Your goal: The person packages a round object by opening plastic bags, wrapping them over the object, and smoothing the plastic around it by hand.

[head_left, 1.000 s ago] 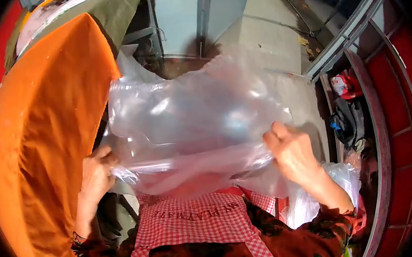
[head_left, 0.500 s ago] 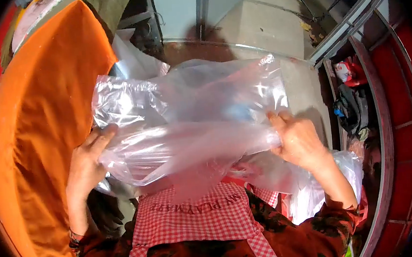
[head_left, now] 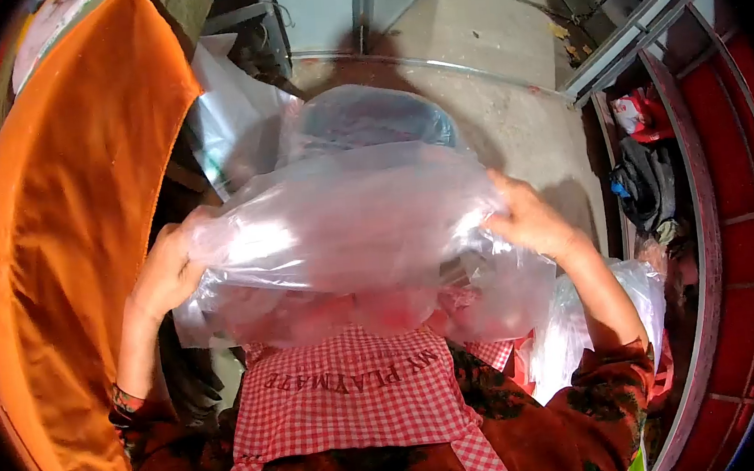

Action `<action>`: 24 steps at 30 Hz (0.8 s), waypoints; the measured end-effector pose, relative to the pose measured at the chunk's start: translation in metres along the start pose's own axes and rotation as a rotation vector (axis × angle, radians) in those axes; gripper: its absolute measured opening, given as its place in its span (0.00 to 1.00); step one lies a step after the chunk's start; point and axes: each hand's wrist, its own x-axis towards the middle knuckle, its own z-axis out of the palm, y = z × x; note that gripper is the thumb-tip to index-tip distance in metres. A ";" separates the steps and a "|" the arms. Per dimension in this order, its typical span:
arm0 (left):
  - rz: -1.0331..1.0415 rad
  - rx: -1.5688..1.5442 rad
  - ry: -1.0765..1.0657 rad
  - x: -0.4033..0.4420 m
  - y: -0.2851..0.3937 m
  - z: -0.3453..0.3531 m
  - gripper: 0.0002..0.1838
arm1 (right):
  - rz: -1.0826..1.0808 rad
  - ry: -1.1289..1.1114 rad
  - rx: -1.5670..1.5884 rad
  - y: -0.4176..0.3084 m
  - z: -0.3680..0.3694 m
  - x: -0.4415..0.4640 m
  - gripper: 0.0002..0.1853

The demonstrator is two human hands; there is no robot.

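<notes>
A clear plastic bag (head_left: 348,211) stretches between my two hands, above the red checked apron (head_left: 346,391) on my front. My left hand (head_left: 171,262) grips its left edge, with the fingers closed into the film. On the opposite edge my right hand (head_left: 532,213) is also closed, with its thumb and fingers pinching the plastic. The lower part of the film hangs loosely toward me. Past the bag's far edge shows the rounded top of a bluish-grey container (head_left: 376,119), apparently with clear plastic over it; what it holds cannot be made out.
An orange cloth (head_left: 82,243) drapes along the left side. White plastic sheeting (head_left: 232,114) lies beyond my left hand. More clear plastic (head_left: 574,335) sits beneath my right forearm. At the right, a shelf (head_left: 680,164) holds a black bag (head_left: 646,185) and a red-and-white packet (head_left: 640,116).
Both hands still grip the plastic. Its far part has folded down toward me, bringing the container beyond into view. My right hand has risen slightly in the picture.
</notes>
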 end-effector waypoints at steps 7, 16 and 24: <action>-0.308 0.057 -0.904 0.050 -0.070 0.036 0.28 | 0.060 -1.131 -0.220 -0.017 0.067 0.001 0.23; -0.357 -0.369 -0.675 0.134 -0.113 0.038 0.24 | 0.215 -0.679 0.456 0.057 0.030 0.057 0.10; -0.244 -0.296 -0.128 0.218 -0.169 0.063 0.10 | 0.293 -0.045 0.708 0.117 0.012 0.109 0.08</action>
